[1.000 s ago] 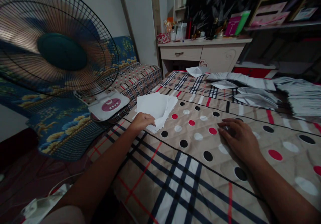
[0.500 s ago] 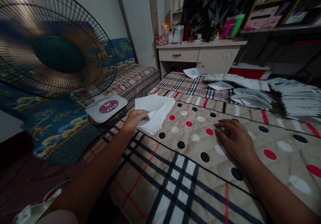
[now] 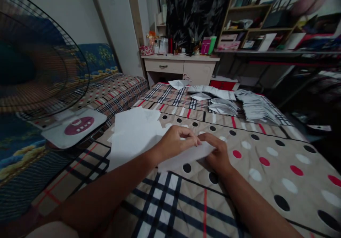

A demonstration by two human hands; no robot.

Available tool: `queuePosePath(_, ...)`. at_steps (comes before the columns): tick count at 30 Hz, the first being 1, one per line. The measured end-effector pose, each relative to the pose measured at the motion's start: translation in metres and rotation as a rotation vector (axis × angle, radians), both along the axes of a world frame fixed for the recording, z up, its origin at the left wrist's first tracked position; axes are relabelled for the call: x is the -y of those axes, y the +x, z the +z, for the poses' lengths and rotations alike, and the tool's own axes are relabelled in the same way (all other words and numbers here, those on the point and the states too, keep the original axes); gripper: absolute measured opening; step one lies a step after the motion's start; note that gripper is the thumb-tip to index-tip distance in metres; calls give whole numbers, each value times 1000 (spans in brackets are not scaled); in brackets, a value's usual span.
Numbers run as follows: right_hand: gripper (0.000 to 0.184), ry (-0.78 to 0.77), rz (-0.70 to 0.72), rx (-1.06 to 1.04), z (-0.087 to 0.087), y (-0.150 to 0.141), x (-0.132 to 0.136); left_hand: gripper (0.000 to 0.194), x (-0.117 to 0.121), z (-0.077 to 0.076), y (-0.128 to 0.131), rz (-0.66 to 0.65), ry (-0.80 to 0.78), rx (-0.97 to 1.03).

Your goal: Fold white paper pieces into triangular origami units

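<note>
A white sheet of paper [image 3: 183, 158] is held between my two hands just above the bedspread. My left hand [image 3: 177, 140] is closed on its upper edge, fingertips pressed together. My right hand [image 3: 217, 152] grips the sheet's right end, its thumb side against the paper and part of the fingers hidden behind it. Left of my left hand lies a loose pile of white paper sheets [image 3: 130, 135], its edges uneven. Farther off on the bed are folded paper pieces [image 3: 223, 106] and a thick stack of folded papers [image 3: 257, 106].
A standing fan [image 3: 42, 64] with its white control base [image 3: 74, 128] is at the left. The bedspread [image 3: 226, 202] has dots and plaid. Beyond the bed stand a white dresser [image 3: 199, 69] with bottles on top and a shelf [image 3: 247, 28] of boxes.
My left hand has moved right from the pile with a sheet, and my right hand has come in to grip it too. The view has swung to the right.
</note>
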State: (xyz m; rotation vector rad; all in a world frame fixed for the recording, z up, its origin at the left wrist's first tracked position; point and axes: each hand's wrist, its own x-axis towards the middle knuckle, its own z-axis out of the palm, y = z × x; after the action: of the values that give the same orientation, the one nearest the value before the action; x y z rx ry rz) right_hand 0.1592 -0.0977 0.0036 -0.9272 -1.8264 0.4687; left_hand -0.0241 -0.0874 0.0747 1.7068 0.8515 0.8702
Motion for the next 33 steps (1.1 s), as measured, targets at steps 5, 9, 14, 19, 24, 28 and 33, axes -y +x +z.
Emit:
queuePosePath(5,36,-222,-516,-442,0,14,-8,35,-32,0,-10,266,-51,142)
queuePosePath(9,36,-313,-504,-801,-4,20,-20,55,-42,-12,-22,270,-135,243)
queuePosePath(14,32,-548,-381,-837,-7,27,-27,80,-38,-35,-17,201,-189,168)
queuePosePath(19,29,-774,-339,-651,-6,48,-31,69,-42,-50,-19,219,-345,157)
queuePosePath(24,30,-850,-381,-458,-4,70,-35,36,-50,-67,-28,275,-129,-55)
queuePosePath(28,34,-791,-338,-363,-8,72,-36,46,-43,-74,-23,148,331,-316)
queuePosePath(33,33,-697,-393,-239,-11,67,-36,50,-37,-61,-26,4,593,-661)
